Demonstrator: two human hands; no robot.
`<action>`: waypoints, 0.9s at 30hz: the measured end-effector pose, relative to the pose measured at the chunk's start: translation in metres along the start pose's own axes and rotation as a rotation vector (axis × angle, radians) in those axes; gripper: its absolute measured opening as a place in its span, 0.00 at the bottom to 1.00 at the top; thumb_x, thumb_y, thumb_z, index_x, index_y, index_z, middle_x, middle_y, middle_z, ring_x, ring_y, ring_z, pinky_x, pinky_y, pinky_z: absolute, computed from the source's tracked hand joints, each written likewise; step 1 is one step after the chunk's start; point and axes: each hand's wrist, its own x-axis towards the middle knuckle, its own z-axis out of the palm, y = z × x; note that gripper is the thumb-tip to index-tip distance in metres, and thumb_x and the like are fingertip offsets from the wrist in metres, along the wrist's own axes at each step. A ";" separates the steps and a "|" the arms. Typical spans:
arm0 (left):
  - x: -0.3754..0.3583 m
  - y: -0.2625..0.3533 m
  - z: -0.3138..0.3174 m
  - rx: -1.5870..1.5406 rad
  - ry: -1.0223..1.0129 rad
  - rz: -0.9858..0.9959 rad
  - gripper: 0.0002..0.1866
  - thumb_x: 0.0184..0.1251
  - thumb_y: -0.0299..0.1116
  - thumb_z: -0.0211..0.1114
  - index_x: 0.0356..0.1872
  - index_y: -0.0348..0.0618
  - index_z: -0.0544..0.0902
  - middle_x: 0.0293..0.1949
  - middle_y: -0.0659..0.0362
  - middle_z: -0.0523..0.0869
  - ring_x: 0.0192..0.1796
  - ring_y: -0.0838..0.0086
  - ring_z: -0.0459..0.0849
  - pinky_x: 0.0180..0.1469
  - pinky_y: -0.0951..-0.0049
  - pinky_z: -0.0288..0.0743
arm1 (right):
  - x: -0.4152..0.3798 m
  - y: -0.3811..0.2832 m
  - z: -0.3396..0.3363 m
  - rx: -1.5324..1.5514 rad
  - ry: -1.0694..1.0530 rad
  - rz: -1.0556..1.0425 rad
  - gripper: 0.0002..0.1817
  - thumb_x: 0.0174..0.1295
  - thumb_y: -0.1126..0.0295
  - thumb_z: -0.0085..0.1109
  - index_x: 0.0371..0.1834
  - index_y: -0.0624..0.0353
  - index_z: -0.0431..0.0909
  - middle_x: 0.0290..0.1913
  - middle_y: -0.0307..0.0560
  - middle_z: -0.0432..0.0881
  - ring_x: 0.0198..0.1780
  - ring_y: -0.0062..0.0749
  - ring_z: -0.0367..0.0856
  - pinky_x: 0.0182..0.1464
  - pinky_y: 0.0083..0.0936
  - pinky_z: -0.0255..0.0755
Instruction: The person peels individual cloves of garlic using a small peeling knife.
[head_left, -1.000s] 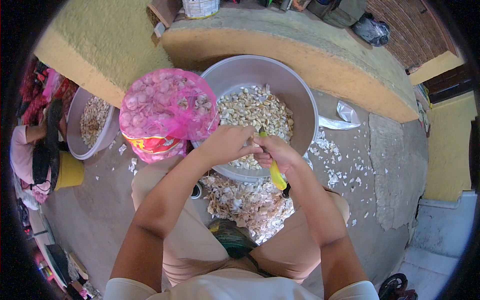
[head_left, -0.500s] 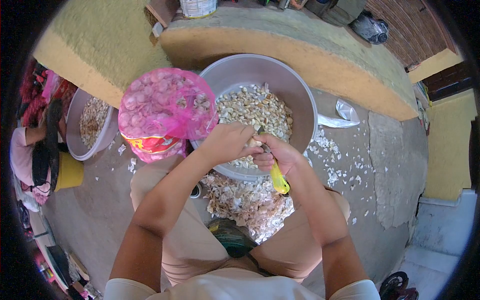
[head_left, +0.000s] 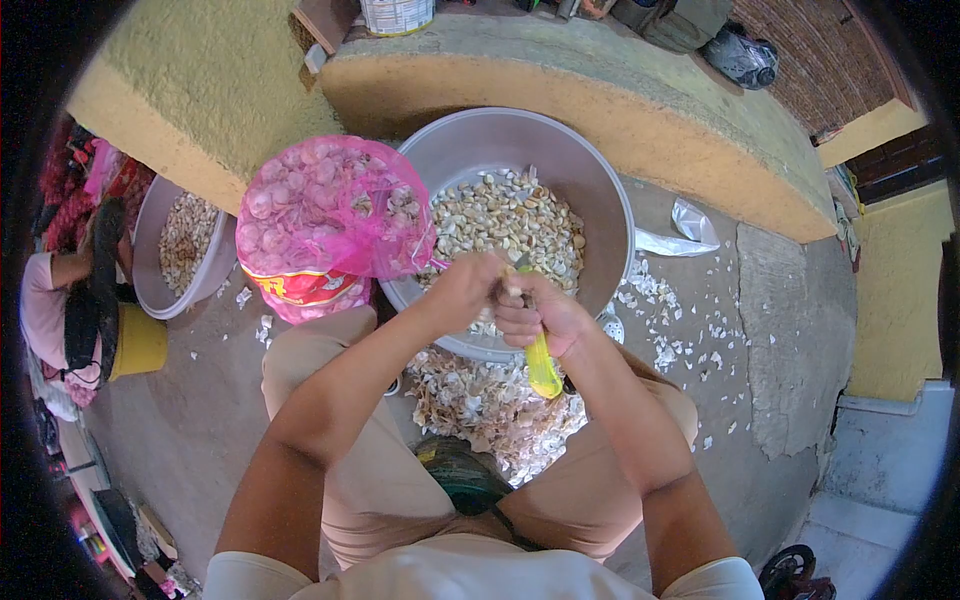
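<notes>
Clock face centred on the two hands, twelve straight ahead of the wearer.

At nine, far out: a co-worker (head_left: 62,300) in a pale top, a yellow bucket (head_left: 140,342) alongside; just above nine, a small tub (head_left: 153,235) of cloves.

At ten, near: one pink net bag (head_left: 318,287), whole garlic bulbs showing through, standing against the large tub.

Left hand (head_left: 466,292): fingers bunched and closed on a garlic piece (head_left: 511,296), small and blurred. Piece judged light, firm, its skin papery and apt to slip; best pinched at the sides, clear of the edge. It lies at the left fingertips, toward three from that palm, and at ten from the right palm.

At twelve: one large grey tub (head_left: 598,185), peeled-looking cloves (head_left: 510,215) heaped on its floor; both hands over its near rim.

At six: a loose pile of skins (head_left: 490,400) on the floor, between the legs.

Right hand (head_left: 550,315): clamped round a knife (head_left: 543,372), beside the left. Knife judged light and stiff; the yellow handle is the place to hold. It runs through the fist — handle out at six, dark tip toward eleven.

At three: scattered flakes (head_left: 668,355) on the floor; above them, a silvery sheet (head_left: 682,240).
</notes>
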 end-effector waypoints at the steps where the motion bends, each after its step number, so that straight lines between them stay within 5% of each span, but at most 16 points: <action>1: 0.000 -0.001 0.001 -0.009 0.026 0.006 0.30 0.65 0.55 0.33 0.32 0.35 0.71 0.25 0.54 0.75 0.27 0.69 0.74 0.32 0.67 0.68 | -0.001 -0.001 0.000 -0.058 0.021 -0.027 0.18 0.56 0.57 0.48 0.14 0.52 0.59 0.06 0.31 0.55 0.07 0.16 0.52 0.11 0.14 0.50; 3: 0.001 -0.003 0.002 -0.023 0.076 0.021 0.25 0.67 0.47 0.35 0.29 0.35 0.74 0.24 0.54 0.77 0.26 0.72 0.74 0.31 0.67 0.68 | -0.004 -0.005 0.001 -0.174 0.060 -0.082 0.17 0.56 0.59 0.49 0.14 0.54 0.60 0.07 0.32 0.56 0.08 0.17 0.53 0.11 0.14 0.51; 6: 0.009 -0.012 0.005 -0.221 0.144 -0.094 0.26 0.67 0.49 0.35 0.33 0.36 0.75 0.22 0.58 0.76 0.23 0.73 0.72 0.29 0.70 0.68 | -0.007 -0.009 0.009 -0.440 0.187 -0.138 0.14 0.54 0.61 0.52 0.18 0.59 0.67 0.08 0.33 0.60 0.09 0.18 0.57 0.12 0.16 0.51; 9: 0.014 0.001 0.005 -0.457 0.197 -0.424 0.27 0.66 0.53 0.32 0.30 0.41 0.71 0.25 0.60 0.75 0.26 0.76 0.73 0.27 0.75 0.69 | -0.006 -0.014 0.006 -0.863 0.299 -0.279 0.13 0.52 0.62 0.53 0.21 0.62 0.73 0.09 0.36 0.65 0.10 0.17 0.61 0.13 0.17 0.52; 12: 0.017 -0.003 -0.008 -0.794 0.126 -0.519 0.27 0.64 0.57 0.31 0.24 0.45 0.66 0.21 0.58 0.74 0.19 0.76 0.71 0.17 0.78 0.65 | -0.017 -0.026 0.010 -1.063 0.302 -0.194 0.13 0.53 0.63 0.53 0.23 0.64 0.74 0.11 0.37 0.67 0.12 0.16 0.61 0.14 0.16 0.53; 18: 0.021 -0.007 -0.022 -0.765 0.112 -0.586 0.27 0.64 0.57 0.27 0.21 0.48 0.65 0.15 0.58 0.73 0.13 0.75 0.69 0.12 0.79 0.58 | -0.019 -0.030 0.012 -1.269 0.588 -0.228 0.15 0.53 0.60 0.54 0.32 0.63 0.76 0.14 0.37 0.72 0.13 0.15 0.64 0.16 0.16 0.56; 21: 0.021 0.003 -0.015 -0.667 0.091 -0.603 0.27 0.64 0.56 0.26 0.24 0.46 0.67 0.15 0.57 0.73 0.14 0.75 0.70 0.12 0.78 0.59 | -0.012 -0.030 -0.001 -1.319 0.742 -0.480 0.17 0.51 0.60 0.55 0.30 0.66 0.75 0.17 0.45 0.77 0.19 0.27 0.75 0.25 0.24 0.67; 27: 0.020 -0.004 -0.005 -0.586 0.105 -0.650 0.31 0.65 0.56 0.28 0.27 0.42 0.74 0.16 0.59 0.75 0.16 0.78 0.72 0.15 0.79 0.63 | -0.003 -0.023 -0.003 -1.267 0.624 -0.712 0.17 0.48 0.63 0.58 0.38 0.62 0.75 0.31 0.51 0.79 0.33 0.36 0.78 0.39 0.26 0.69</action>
